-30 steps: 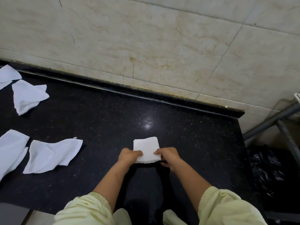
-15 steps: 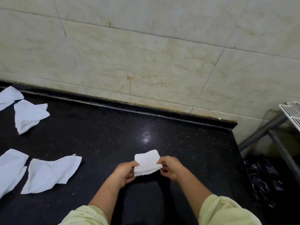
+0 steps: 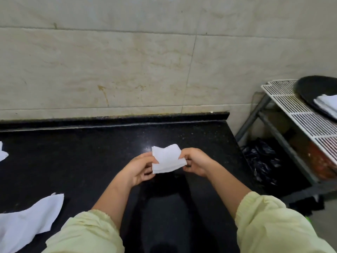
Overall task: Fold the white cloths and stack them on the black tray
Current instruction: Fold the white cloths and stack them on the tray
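A small folded white cloth (image 3: 166,159) is held up just above the black counter (image 3: 82,154), near its right end. My left hand (image 3: 138,168) pinches its left edge and my right hand (image 3: 196,161) pinches its right edge. The black tray (image 3: 310,90) sits on a white wire rack at the far right, cut off by the frame edge. A stack of folded white cloths (image 3: 327,105) lies on it. An unfolded white cloth (image 3: 27,223) lies flat on the counter at the lower left.
The white wire rack (image 3: 299,115) stands on grey metal legs to the right of the counter, with a black plastic bag (image 3: 260,157) on the floor beneath it. A tiled wall runs behind the counter. Another white cloth (image 3: 2,154) shows at the left edge.
Both hands have lifted the folded cloth off the counter. The view has swung right and up, bringing the rack and black tray into sight; the loose cloths on the left have slid mostly out of frame.
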A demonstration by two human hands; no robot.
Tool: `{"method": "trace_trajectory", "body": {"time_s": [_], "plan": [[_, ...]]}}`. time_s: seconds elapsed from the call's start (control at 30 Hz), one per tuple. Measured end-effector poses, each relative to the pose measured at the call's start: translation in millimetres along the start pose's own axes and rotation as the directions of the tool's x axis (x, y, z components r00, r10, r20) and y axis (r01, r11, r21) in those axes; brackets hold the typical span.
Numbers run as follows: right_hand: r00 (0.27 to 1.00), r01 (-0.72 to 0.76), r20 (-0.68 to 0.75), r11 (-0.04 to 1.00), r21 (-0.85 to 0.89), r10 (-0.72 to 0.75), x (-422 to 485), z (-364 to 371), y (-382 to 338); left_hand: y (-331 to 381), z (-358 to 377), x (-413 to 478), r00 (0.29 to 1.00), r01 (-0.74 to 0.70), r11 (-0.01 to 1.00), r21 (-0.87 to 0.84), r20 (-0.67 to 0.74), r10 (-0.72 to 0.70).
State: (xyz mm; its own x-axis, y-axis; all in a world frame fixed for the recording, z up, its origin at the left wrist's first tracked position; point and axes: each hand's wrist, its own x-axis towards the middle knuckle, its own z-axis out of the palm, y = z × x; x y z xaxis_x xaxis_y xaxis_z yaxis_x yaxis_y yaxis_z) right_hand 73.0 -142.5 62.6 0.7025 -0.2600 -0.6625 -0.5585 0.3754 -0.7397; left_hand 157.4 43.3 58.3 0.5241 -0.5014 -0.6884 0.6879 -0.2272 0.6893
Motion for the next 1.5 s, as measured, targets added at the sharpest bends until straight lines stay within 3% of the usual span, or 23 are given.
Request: {"method": "trace_trajectory", "body": {"time_s": [0.33, 0.67, 1.07, 1.5], "plan": [[0.965, 0.261, -0.047, 0.959, 0.107, -0.258, -53.3, -122.8, -56.4, 57.7, 136.6, -6.3, 0.958, -0.227, 0.961, 0.159, 0.213, 0.191], [0.895, 0.445, -0.056, 0.895, 0.029, -0.443, -123.7, -305.1, -143.9, 99.0, 339.2, -8.1, 0.907, -0.382, 0.916, 0.123, 0.241, 0.346], [0.857, 0.475, -0.223, 0.880, -0.010, -0.465, -154.1, -488.2, -195.0, 121.9, 528.1, 18.0, 0.888, -0.409, 0.911, 0.058, 0.257, 0.382], [0.842, 0.361, -0.401, 0.929, -0.081, -0.361, -128.5, -554.3, -189.1, 101.6, 590.4, 66.6, 0.926, -0.340, 0.929, 0.145, 0.227, 0.303]]}}
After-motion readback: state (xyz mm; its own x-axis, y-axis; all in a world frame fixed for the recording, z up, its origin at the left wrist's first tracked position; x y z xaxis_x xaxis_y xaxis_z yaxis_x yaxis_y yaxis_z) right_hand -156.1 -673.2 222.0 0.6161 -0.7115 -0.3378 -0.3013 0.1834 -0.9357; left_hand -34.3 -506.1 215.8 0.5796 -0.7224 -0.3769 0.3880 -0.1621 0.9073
